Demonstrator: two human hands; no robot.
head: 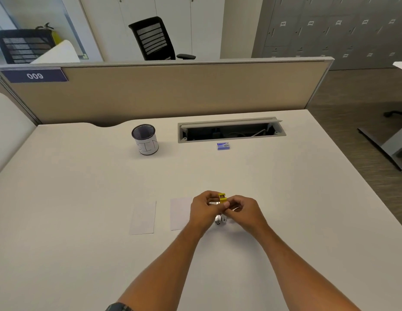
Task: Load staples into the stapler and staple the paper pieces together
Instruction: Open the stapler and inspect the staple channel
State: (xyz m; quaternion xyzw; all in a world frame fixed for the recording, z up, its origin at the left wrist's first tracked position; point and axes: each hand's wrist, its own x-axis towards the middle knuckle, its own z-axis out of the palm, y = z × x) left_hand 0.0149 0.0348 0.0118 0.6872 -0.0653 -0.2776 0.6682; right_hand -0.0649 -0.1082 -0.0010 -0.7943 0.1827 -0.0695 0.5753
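Both hands, left (203, 208) and right (244, 209), grip yellow stapler (222, 198); divider sign (35, 75) reads 009.

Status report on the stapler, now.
Both hands, left and right, shut on stapler, held open above the desk. Two papers unstapled, one partly under left hand. Staple box far back. Nothing in the way.

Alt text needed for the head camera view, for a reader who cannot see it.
Both hands, left hand and right hand, hold a small yellow stapler above a white desk. Two paper pieces lie to the left; a mesh pen cup and blue staple box sit farther back.
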